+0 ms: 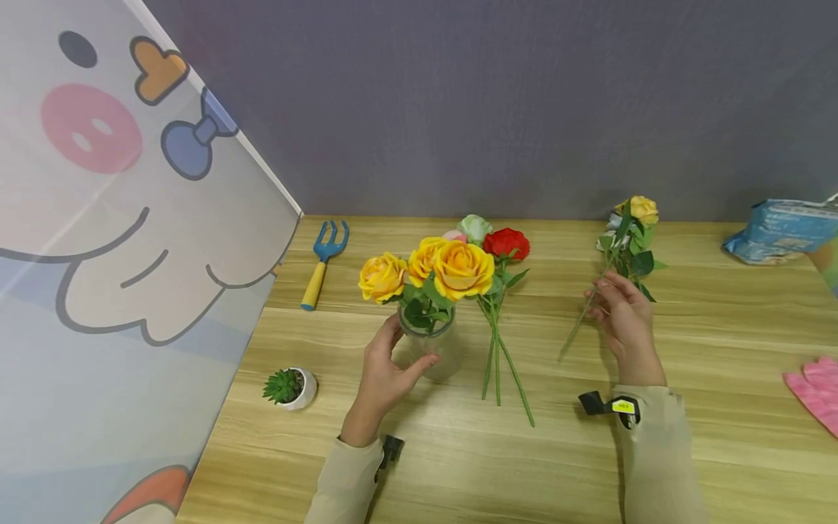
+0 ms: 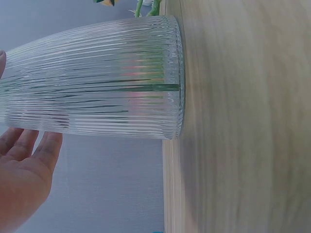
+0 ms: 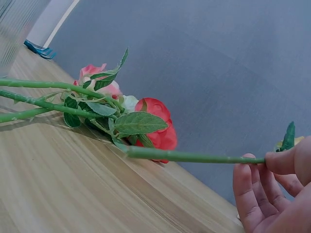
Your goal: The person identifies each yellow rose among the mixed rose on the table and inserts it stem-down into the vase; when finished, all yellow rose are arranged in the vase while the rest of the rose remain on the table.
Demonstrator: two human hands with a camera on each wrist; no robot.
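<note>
My left hand (image 1: 386,371) holds a ribbed clear glass vase (image 1: 447,353), its fingers round the far side and thumb on the near side. Several yellow roses (image 1: 463,269) stand in the vase, and one green stem shows through the glass in the left wrist view. On the right, my right hand (image 1: 627,316) pinches the green stem (image 3: 194,157) of a yellow rose (image 1: 644,209) between thumb and fingers, the cut end pointing toward me. A pale bluish flower (image 1: 612,224) is beside that bloom; whether it is also held, I cannot tell.
Between the hands lie a red rose (image 1: 507,244), a pale green flower (image 1: 476,228) and a pink one, stems toward me. A toy fork (image 1: 317,280) and potted succulent (image 1: 284,386) are at left. A blue bag (image 1: 782,233) and pink glove-like item (image 1: 818,393) are at right.
</note>
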